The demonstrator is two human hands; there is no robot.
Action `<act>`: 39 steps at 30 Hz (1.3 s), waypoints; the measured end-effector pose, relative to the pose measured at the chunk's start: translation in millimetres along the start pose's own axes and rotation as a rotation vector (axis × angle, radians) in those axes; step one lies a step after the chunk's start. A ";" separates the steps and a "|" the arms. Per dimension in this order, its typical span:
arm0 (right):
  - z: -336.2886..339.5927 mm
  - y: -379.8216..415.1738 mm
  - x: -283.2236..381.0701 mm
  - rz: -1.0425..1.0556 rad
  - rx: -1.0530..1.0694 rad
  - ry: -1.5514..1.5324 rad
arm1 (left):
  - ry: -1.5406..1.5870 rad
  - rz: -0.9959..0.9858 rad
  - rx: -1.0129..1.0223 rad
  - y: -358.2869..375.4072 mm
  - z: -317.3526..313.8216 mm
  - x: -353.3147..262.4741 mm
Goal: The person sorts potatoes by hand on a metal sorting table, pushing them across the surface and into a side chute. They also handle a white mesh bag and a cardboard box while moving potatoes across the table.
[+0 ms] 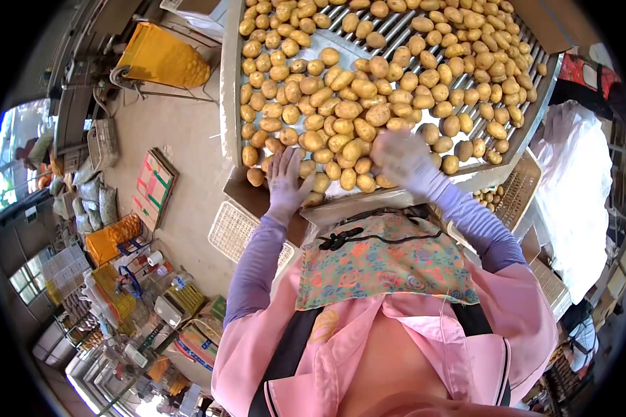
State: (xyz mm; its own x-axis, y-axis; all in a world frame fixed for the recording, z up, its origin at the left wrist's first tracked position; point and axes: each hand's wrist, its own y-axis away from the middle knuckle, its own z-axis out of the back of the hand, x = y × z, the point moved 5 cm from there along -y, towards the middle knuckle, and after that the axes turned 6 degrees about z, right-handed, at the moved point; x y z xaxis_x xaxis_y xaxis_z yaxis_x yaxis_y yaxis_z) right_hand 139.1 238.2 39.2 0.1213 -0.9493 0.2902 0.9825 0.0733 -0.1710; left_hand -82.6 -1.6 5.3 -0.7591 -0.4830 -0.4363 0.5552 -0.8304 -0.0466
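Potatoes [368, 90] cover the roller table [231, 90] wall to wall. Left hand [286, 182] lies flat and open on spuds at the near edge; right hand [403, 158] is blurred, grip unclear.

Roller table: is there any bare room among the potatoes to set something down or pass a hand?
Bare rollers show in a strip at the top centre, bordered by potatoes on both sides. A smaller gap lies just below, near the table's middle. In front of the left hand and right hand, potatoes are packed tight.

Both gloved hands lie flat on potatoes [355, 111] at the roller table's [231, 83] near edge: left hand [286, 182] at seven o'clock, right hand [403, 158], blurred, beside it.
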 end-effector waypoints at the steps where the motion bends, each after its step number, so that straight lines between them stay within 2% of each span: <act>1: -29.3 9.5 25.5 0.119 -0.027 0.005 | 0.028 0.052 0.050 8.1 0.0 16.5; 2: -32.5 2.6 36.3 0.121 -0.025 0.009 | 0.059 0.105 0.102 15.8 0.9 30.8; 4: -53.9 -16.9 52.9 -0.058 0.290 -0.125 | 0.139 0.160 0.166 1.1 1.0 34.1; 6: -55.9 -35.5 56.5 -0.047 0.294 -0.077 | -0.039 0.129 0.012 -29.6 18.2 0.3; 7: -55.8 -45.3 52.6 -0.045 0.296 -0.034 | -0.040 0.126 0.003 -45.1 14.7 -16.6; 9: -50.1 -51.5 50.5 -0.048 0.341 0.018 | -0.361 0.126 0.114 -62.5 -1.8 -42.6; 10: -55.2 -45.2 42.4 -0.045 0.344 0.029 | -0.354 0.127 0.105 -59.3 -3.3 -41.5; 12: -58.7 -24.2 31.1 0.219 0.114 -0.020 | -0.198 0.009 0.126 -48.3 -10.0 -33.2; 13: -52.8 -15.9 29.1 0.257 0.111 0.049 | -0.241 -0.086 0.044 -31.7 -2.7 -30.0; 15: -56.4 -9.3 34.4 0.227 0.135 0.031 | -0.232 -0.070 -0.025 3.9 2.9 -12.7; 17: -64.8 -15.1 38.1 0.206 0.167 -0.009 | -0.214 -0.072 -0.090 7.2 17.5 2.5; 19: -80.7 -41.3 50.3 0.174 0.225 -0.027 | -0.099 0.282 0.363 5.7 20.0 33.9; 20: -91.3 -54.1 58.2 0.154 0.292 -0.043 | -0.102 0.277 0.367 -2.3 14.8 48.8; 22: -111.1 -75.7 82.2 0.141 0.199 -0.064 | -0.288 0.002 0.230 -41.8 -5.2 69.1; 23: -113.9 -81.0 91.5 0.132 0.113 -0.089 | -0.286 -0.002 0.228 -57.9 -12.7 59.0; 25: -106.9 -85.3 102.0 0.163 0.156 -0.125 | -0.149 0.040 -0.152 -82.0 -13.3 10.1; 26: -105.0 -85.8 104.6 0.194 0.196 -0.166 | -0.143 0.038 -0.154 -84.8 -14.2 -17.6; 27: -103.2 -77.3 102.1 0.301 0.203 -0.212 | -0.166 0.055 -0.005 -84.4 -18.6 -46.1; 28: -98.9 -63.9 88.4 0.302 0.213 -0.211 | -0.186 0.077 0.143 -77.7 -24.4 -59.6; 30: -81.9 -39.5 57.8 0.176 0.307 -0.789 | -0.177 0.018 0.133 -50.9 -22.4 -65.1; 32: -2.3 -35.5 39.8 -0.243 0.398 -0.527 | -0.183 -0.036 0.142 -13.6 -20.6 -53.3; 33: -9.4 -23.0 33.6 -0.240 0.395 -0.533 | -0.154 -0.040 0.113 1.0 -17.3 -30.4; 35: -8.2 -3.1 16.4 -0.283 -0.004 0.209 | -0.132 -0.053 0.089 7.1 -5.1 2.0; 37: -25.3 -14.7 30.1 -0.298 0.022 0.149 | -0.066 0.135 0.181 8.7 3.6 32.4; 38: -35.0 -27.3 40.2 -0.306 0.050 0.095 | -0.167 0.182 0.198 -0.3 4.1 47.6; 39: -44.6 -44.2 56.7 -0.187 -0.013 0.045 | -0.124 0.206 0.199 -17.3 8.9 54.0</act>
State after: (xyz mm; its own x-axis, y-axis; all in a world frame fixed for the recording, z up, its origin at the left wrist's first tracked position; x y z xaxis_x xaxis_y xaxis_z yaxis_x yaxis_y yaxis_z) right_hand 96.3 167.5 21.3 -0.0697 -0.9586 0.2760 0.9854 -0.1093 -0.1306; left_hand -136.2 -15.8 -9.4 -0.6803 -0.6666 -0.3046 0.6335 -0.7439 0.2130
